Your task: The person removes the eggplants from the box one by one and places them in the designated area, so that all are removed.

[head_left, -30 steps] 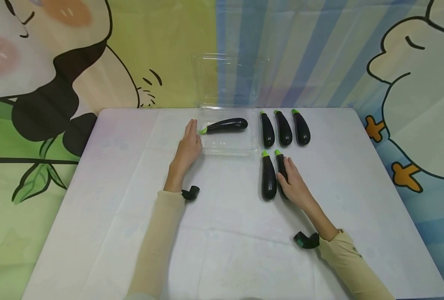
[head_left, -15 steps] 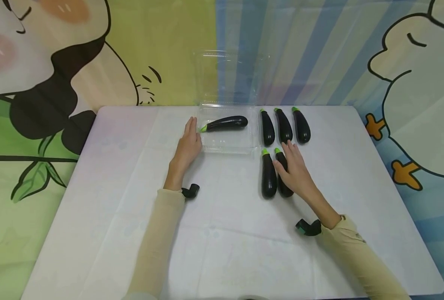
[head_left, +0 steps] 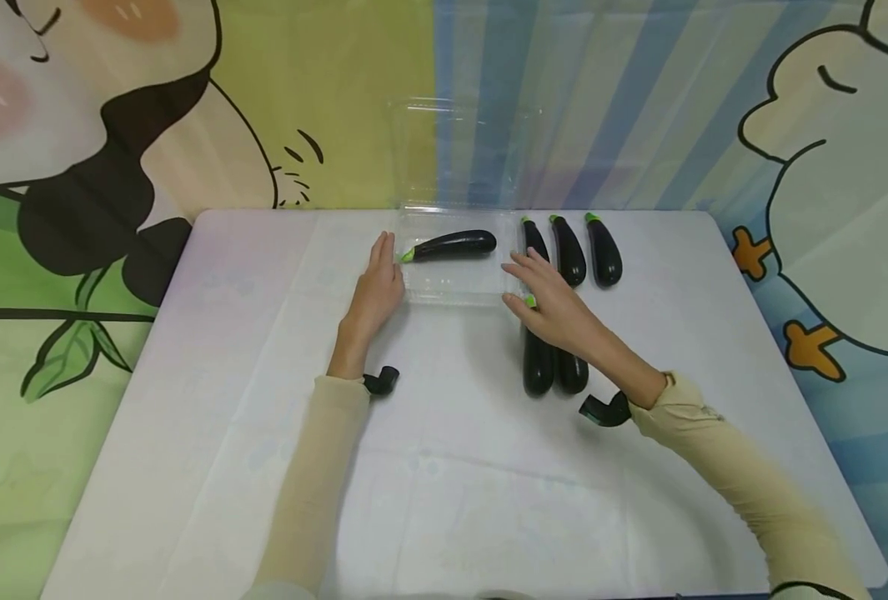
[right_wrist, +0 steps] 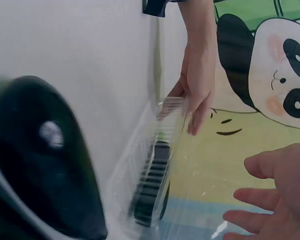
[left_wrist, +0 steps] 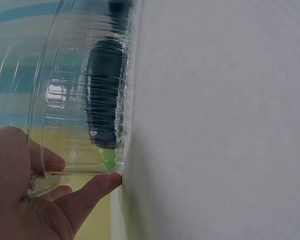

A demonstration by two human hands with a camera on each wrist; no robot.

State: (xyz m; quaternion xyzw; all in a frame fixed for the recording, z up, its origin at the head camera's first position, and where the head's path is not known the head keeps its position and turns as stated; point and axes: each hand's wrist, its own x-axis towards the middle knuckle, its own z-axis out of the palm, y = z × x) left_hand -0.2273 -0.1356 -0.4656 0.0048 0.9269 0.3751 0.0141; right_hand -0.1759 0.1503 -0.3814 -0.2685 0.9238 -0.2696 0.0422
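Note:
A clear plastic clamshell container stands open at the table's back, an eggplant lying inside with its green stem to the left. My left hand rests against the container's left end, fingers extended; in the left wrist view the thumb and fingers touch its edge. My right hand, fingers spread and holding nothing, hovers at the container's right edge. It partly covers a back-row eggplant and the stems of the two front eggplants. A large dark eggplant fills the right wrist view's lower left.
Two more eggplants, one in the middle and one at the right, lie in the back row. The raised clear lid leans near a cartoon-print backdrop. A white cloth covers the table.
My right hand has left the front right eggplant and moved up and left toward the container, with nothing in it. My left hand stays at the container's left end.

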